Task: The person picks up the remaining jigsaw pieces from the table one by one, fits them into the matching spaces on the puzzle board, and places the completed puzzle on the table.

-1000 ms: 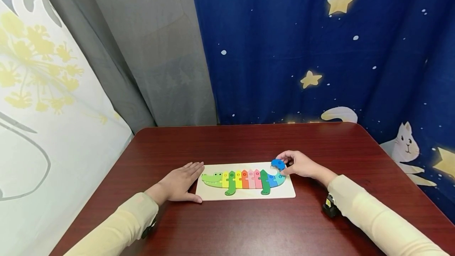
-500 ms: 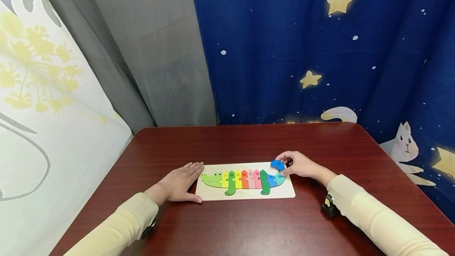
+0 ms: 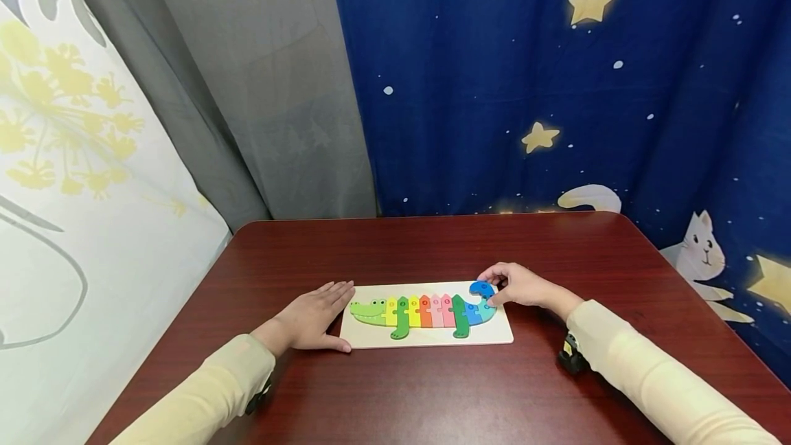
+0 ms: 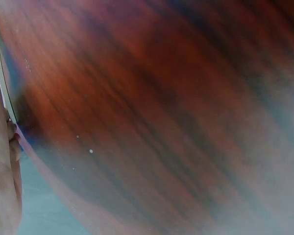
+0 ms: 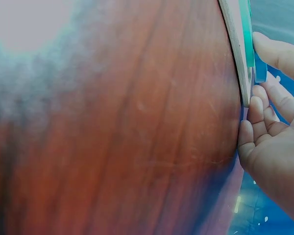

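Note:
A pale wooden puzzle board (image 3: 432, 341) lies on the table, with a crocodile made of colourful numbered pieces (image 3: 426, 312) on it. At the tail end, my right hand (image 3: 522, 286) pinches a curved blue puzzle piece (image 3: 480, 288) between thumb and fingers. The right wrist view shows the blue piece (image 5: 260, 71) standing proud of the board's edge, between thumb and fingers; whether it is fully seated I cannot tell. My left hand (image 3: 318, 318) rests on the board's left edge, fingers straight and thumb at the near corner. Only a side of this hand (image 4: 4, 186) shows in the left wrist view.
The dark red wooden table (image 3: 395, 397) extends around the board on every side. Behind it hang a grey curtain (image 3: 266, 88) and a blue curtain with stars (image 3: 469, 88). A white patterned cloth (image 3: 93, 259) hangs at the left.
The blue piece has shifted slightly left and down toward the tail, and its curve now lines up with the light-blue piece below. The left hand has stayed in place.

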The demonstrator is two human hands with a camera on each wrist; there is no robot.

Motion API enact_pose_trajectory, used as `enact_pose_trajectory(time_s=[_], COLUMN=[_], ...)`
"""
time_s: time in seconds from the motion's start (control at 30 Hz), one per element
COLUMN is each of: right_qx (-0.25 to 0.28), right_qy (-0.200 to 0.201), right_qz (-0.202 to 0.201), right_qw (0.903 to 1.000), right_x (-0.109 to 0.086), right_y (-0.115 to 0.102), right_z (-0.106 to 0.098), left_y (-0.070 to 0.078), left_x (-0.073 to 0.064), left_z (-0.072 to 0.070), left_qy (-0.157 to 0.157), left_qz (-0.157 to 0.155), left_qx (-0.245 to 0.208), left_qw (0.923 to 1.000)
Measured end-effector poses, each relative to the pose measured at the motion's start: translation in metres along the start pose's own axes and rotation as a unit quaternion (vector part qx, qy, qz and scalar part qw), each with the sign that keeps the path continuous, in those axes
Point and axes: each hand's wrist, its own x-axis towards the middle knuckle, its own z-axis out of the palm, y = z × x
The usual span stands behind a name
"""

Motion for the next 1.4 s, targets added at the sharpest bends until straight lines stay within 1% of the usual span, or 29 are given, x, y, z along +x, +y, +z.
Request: enact_pose_trajectory(time_s=[0.27,0.43,0.7,0.97,1.23,1.4], right_qx=[0.008,0.026,0.039,0.036,0.026,0.035], right_qy=[-0.012,-0.019,-0.023,-0.024,-0.024,-0.023], right_qz=[0.008,0.013,0.009,0.011,-0.001,0.0], right_qw=[0.9999,0.9994,0.9989,0.999,0.9994,0.9991], right_x=[0.0023,0.0022,0.0044,0.005,0.0051,0.0062], right_y=[-0.0007,-0.0014,0.0008,0.0065,0.0078,0.0079], right_z=[0.0004,-0.0007,-0.0017,0.0003,0.001,0.0004], left_y=[0.0,0.0002,-0.0013,-0.0007,-0.0015,-0.002], left_x=[-0.0006,-0.0016,-0.0026,-0.0023,-0.003,-0.0035], left_z=[-0.0008,-0.0014,-0.0015,0.0007,-0.0004,-0.002], left_qy=[-0.005,-0.008,0.012,-0.007,-0.009,-0.009], left_qz=[-0.002,-0.002,0.009,-0.003,-0.004,-0.001], left_qx=[-0.002,-0.005,-0.008,0.004,0.005,0.005], left_qw=[1.0,0.9999,0.9999,1.0,0.9999,0.9999])
